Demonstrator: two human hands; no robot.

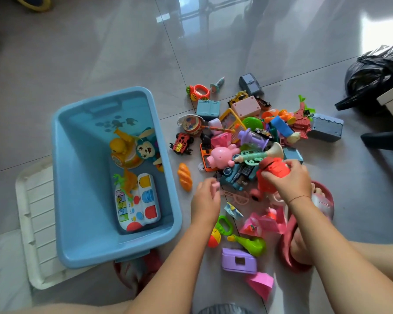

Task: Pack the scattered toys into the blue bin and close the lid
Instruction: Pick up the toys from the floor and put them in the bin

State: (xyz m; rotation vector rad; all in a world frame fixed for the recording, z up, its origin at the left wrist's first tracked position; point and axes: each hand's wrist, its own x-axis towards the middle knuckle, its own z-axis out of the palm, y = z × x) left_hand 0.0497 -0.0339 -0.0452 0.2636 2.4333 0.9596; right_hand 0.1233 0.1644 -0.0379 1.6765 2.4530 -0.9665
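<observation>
The blue bin (77,200) stands open on the floor at the left. Inside it lie a white toy keyboard (137,202), a yellow duck toy (120,147) and a blue monkey toy (145,149). Its white lid (36,214) lies flat under the bin's left side. A heap of scattered toys (247,137) covers the floor to the right. My right hand (288,180) grips a red figure toy (273,174) at the heap's near edge. My left hand (205,196) is curled over something small and pink next to a teal robot toy (236,175).
An orange bread toy (185,176) lies between bin and heap. Near me are a purple camera toy (238,260), a green pear toy (252,243) and pink pieces (262,223). My right foot in a pink slipper (304,223) rests beside them. A black bag (372,73) sits far right.
</observation>
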